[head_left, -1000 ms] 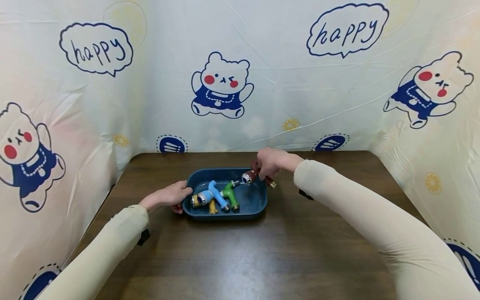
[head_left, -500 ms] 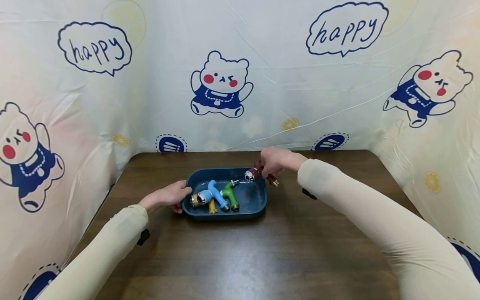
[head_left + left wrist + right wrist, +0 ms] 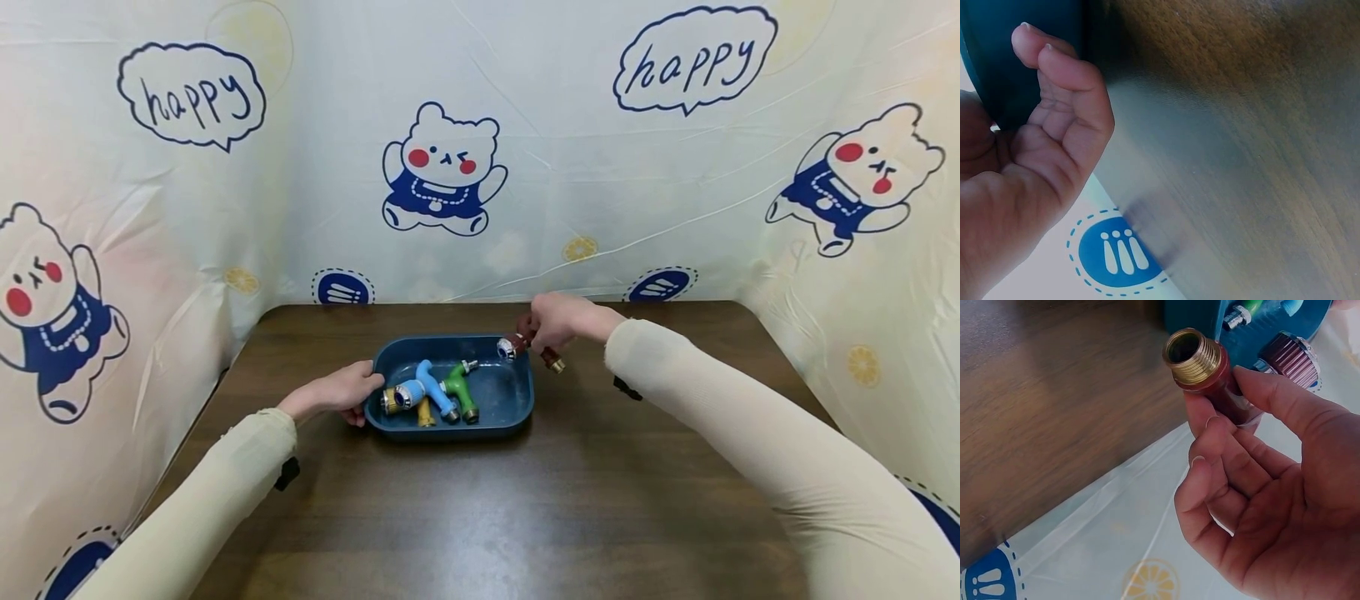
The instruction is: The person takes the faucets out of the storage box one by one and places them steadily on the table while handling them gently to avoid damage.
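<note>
A dark blue rectangular tray [image 3: 450, 433] stands on the table. My left hand [image 3: 345, 392] grips its left end, thumb over the rim and fingers curled at the outer wall [image 3: 1066, 112]. Between the thumb and fingers of my right hand [image 3: 562, 319] is a dark red faucet [image 3: 1229, 394], pinched by its body and held up at the tray's right rim. Its brass threaded end [image 3: 1200, 362] points out past the tray; its ribbed knob [image 3: 1291, 359] is over the inside. Within the tray lie a blue faucet [image 3: 431, 387], a green faucet [image 3: 461, 390] and a yellow one [image 3: 425, 412], partly hidden under the blue.
The brown wooden table [image 3: 480, 517] extends in front and to both sides of the tray. A pale curtain [image 3: 555, 192] printed with bears hangs along the back and both sides.
My right hand has moved slightly right with the red faucet, whose knob has shifted toward the tray's right rim. The left hand, tray and other faucets look unmoved.
</note>
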A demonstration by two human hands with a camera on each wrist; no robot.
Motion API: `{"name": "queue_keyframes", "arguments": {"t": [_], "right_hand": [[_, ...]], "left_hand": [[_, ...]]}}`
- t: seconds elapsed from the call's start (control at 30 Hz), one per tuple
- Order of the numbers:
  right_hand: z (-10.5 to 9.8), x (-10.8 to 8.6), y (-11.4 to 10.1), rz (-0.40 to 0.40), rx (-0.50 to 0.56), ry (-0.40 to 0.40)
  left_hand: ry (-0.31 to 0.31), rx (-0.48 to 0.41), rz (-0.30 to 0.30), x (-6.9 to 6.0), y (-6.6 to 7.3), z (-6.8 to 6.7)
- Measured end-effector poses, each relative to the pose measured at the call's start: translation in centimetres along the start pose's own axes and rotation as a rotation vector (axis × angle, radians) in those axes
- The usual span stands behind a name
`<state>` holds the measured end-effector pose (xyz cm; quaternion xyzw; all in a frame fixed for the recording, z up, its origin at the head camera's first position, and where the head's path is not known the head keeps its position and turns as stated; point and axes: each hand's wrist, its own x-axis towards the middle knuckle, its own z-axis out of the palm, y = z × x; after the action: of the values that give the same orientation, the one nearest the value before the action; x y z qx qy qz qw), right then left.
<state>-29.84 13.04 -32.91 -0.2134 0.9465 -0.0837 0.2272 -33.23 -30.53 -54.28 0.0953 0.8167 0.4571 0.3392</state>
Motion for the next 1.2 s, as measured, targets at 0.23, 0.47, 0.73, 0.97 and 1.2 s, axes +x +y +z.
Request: {"name": "queue_keyframes", "arguments": {"t": [0.23,0.47,0.73,0.97,1.2], "right_hand": [[0.0,-0.4,0.8,-0.018,-0.022,0.019],[0.1,-0.7,1.6,-0.032,0.01,0.025],[0.2,-0.8,2.3,-0.035,0.028,0.008],[0.2,-1.1,2.8,-0.015,0.053,-0.006],[0.2,-1.4,3.3,-0.004,0.081,0.004]], "left_hand": [[-0.003,0.007,-0.009,-0.2,0.4,0.1],[-0.002,0.003,-0.01,-0.1,0.5,0.0],[-0.017,-0.01,-0.022,0.5,-0.4,-0.3],[-0.028,0.009,0.004,0.3,-0.2,-0.2],[-0.001,0.016,0.0,-1.3,1.8,0.9]]}}
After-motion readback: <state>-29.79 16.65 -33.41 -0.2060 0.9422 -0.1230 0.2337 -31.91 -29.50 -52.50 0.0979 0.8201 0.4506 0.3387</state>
